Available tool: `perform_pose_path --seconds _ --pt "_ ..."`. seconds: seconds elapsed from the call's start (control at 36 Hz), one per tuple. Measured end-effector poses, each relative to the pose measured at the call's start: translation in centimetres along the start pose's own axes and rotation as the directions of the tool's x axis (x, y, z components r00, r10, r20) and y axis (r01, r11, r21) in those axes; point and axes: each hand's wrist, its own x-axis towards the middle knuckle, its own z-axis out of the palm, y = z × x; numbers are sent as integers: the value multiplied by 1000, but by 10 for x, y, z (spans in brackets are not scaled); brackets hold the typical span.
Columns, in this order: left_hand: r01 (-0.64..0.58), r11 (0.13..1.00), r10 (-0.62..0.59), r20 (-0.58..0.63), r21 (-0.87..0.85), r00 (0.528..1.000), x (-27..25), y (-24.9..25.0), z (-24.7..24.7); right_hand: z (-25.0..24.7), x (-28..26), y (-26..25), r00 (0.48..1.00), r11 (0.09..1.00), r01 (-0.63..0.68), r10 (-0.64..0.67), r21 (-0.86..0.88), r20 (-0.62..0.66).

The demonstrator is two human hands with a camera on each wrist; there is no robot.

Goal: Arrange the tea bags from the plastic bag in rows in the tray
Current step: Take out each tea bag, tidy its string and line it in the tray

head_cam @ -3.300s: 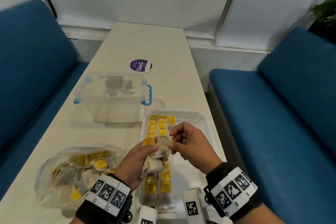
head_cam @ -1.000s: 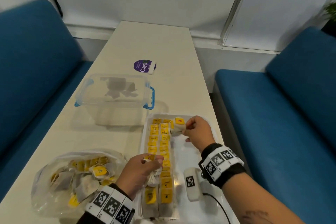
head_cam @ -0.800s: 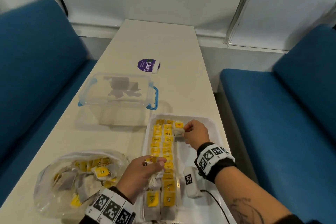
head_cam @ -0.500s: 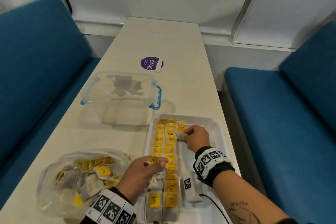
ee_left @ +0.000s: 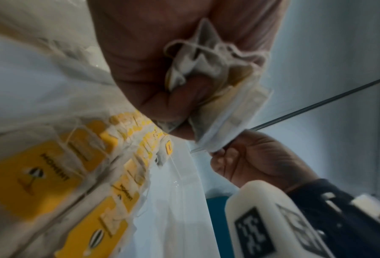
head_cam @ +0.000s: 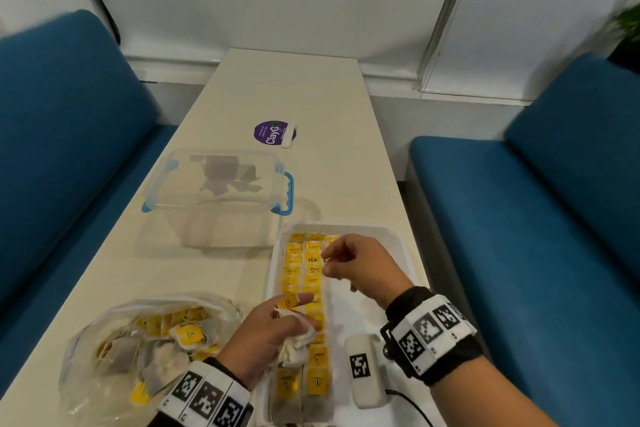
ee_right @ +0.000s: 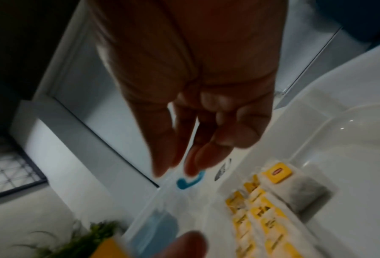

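Note:
A white tray on the table's near right holds two long rows of yellow-tagged tea bags. One more tea bag lies alone at the tray's far end, beside the second row. My right hand hovers just above that spot with its fingers loosely bent and empty. Over the tray's near left part, my left hand grips a crumpled bunch of tea bags and pinches a yellow tag. The clear plastic bag with several tea bags lies left of the tray.
A clear lidded box with blue handles stands behind the tray. A purple round label lies further back. Blue sofas flank the table on the left and right. The tray's right half is bare.
My right hand carried one tea bag to the tray's far end, laid it beside the second row, let go and lifted. My left hand kept its bunch over the tray.

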Motion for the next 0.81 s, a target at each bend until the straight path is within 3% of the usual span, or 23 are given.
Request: perform_pose_path --seconds 0.08,0.28,0.39,0.58,0.69,0.81 --pt "-37 998 34 39 55 999 -2 1 4 8 -18 -11 982 996 54 -40 -75 185" --pt "-77 997 73 142 23 987 -13 2 11 18 -37 -9 973 978 102 -59 -184 225" --pt "-82 996 84 102 -27 991 -14 -1 10 15 -45 -8 981 988 125 -108 -95 160" --pt "-105 994 103 -62 -17 993 -14 -6 5 16 -57 -6 981 974 195 -193 -119 29" --pt "-107 992 102 -60 -73 993 -17 -3 7 19 -64 -9 982 987 150 -142 -58 126" --pt "-92 992 88 -49 -89 995 -14 -7 2 18 -57 -7 995 997 48 -42 -61 89"
